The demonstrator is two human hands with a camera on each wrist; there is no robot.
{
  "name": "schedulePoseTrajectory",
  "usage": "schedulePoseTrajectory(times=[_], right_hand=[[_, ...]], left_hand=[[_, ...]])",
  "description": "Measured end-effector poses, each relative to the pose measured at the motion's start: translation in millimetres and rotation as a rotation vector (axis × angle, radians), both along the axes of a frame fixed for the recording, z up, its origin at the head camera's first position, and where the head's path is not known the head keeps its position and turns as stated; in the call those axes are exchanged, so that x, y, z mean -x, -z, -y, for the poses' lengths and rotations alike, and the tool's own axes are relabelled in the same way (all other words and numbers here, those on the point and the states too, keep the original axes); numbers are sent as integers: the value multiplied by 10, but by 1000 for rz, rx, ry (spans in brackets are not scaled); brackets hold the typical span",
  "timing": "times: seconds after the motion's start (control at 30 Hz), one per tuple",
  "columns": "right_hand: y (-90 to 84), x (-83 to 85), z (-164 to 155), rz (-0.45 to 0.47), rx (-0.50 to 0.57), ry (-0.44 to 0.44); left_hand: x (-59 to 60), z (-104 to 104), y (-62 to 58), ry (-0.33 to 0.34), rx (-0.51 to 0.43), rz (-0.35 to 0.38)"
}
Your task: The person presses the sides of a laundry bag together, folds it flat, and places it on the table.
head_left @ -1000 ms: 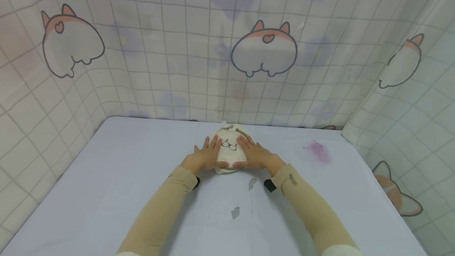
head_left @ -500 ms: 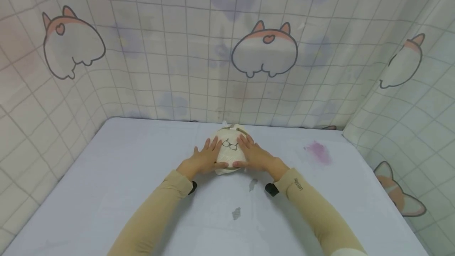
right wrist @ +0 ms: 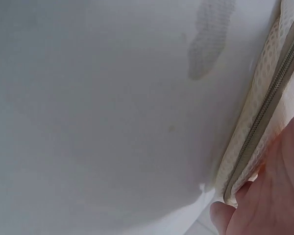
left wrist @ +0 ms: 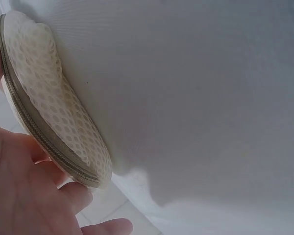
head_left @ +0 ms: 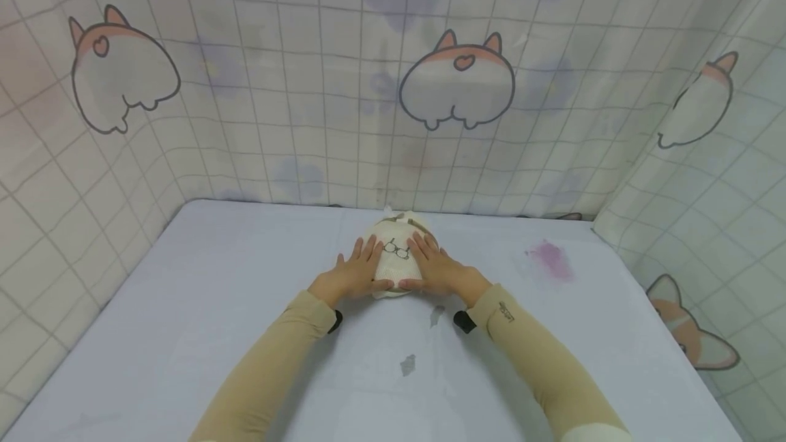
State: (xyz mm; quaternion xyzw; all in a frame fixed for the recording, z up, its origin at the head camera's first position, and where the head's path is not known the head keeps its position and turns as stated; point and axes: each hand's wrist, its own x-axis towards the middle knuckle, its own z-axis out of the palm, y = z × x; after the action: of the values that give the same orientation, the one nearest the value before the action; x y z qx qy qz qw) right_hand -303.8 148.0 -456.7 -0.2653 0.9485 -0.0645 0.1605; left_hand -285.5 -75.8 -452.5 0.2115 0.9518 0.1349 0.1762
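Observation:
A small, rounded cream mesh zip bag (head_left: 396, 270) with a line drawing of eyeglasses lies near the far edge of the table. My left hand (head_left: 353, 275) rests on its left side, fingers spread and straight, thumb along the near edge. The right hand (head_left: 443, 273) mirrors it on the right side, its thumb tip close to the left one. In the left wrist view, fingers (left wrist: 73, 193) lie along the bag's brown zipper (left wrist: 36, 128), which looks closed, with honeycomb mesh below. The right wrist view shows the zipper (right wrist: 265, 105) running beside the right palm. The bag's contents are hidden.
The white-covered table (head_left: 202, 305) carries a pink stain (head_left: 551, 260) at the right and grey marks (head_left: 408, 365) nearer me. A grid-patterned curtain (head_left: 295, 87) with cartoon corgis encloses the back and both sides. Dark straps (head_left: 464, 321) show at the wrists.

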Motion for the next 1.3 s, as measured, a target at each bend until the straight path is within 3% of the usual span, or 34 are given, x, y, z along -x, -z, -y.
schedulePoseTrajectory(times=[0.87,1.3], right_hand=[[-21,37,76,1,-18,-3],[-52,39,9,-36,112,-20]], left_hand=[[62,80,-5,2,21,30],[1,146,-27,11,-56,-47]])
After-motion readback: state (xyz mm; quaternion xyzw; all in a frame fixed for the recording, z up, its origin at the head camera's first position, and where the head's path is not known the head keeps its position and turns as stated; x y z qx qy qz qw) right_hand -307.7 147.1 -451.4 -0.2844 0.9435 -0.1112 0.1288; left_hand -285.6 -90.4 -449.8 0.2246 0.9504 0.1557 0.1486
